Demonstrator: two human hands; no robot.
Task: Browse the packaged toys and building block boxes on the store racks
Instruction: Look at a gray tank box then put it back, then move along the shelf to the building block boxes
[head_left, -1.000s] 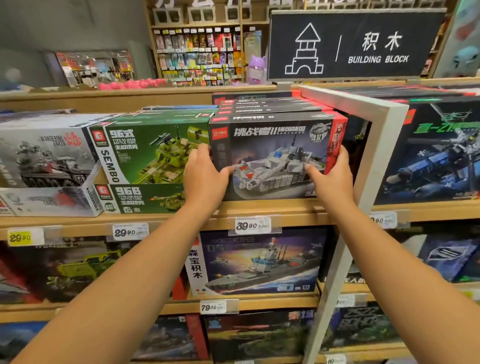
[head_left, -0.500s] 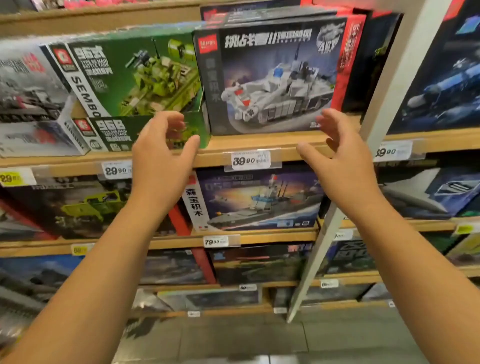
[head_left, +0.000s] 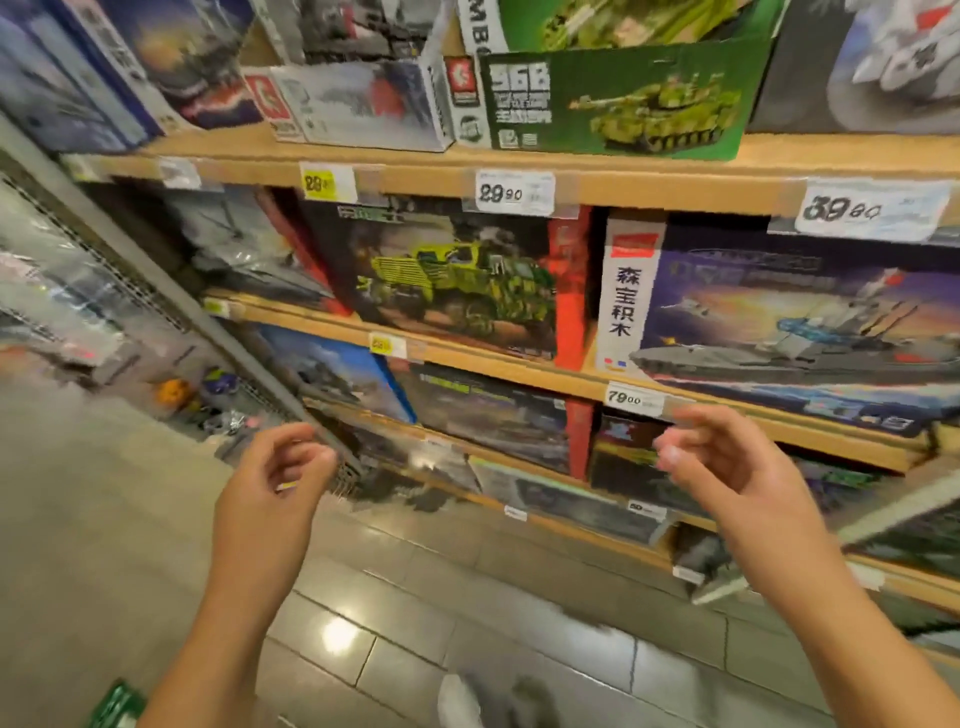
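Building block boxes fill tilted wooden racks. A green tank box (head_left: 618, 101) lies on the top shelf (head_left: 415, 169). Below it stands a box with a camouflage truck (head_left: 457, 283), and to its right a warship box (head_left: 789, 322) above a 79.00 price tag (head_left: 631, 399). My left hand (head_left: 272, 475) hovers low at the left, fingers loosely curled, holding nothing. My right hand (head_left: 727, 467) hovers in front of the third shelf, fingers loosely curled and empty. Neither hand touches a box.
A grey wire rack (head_left: 104, 291) with packaged toys stands at the left. Grey tiled floor (head_left: 415, 623) lies below, with a shoe (head_left: 460, 701) at the bottom edge. Lower shelves hold several more dark boxes (head_left: 488, 415).
Both hands have let go of the grey tank box and dropped away from the top shelf. The view has swung down and left toward the lower shelves.
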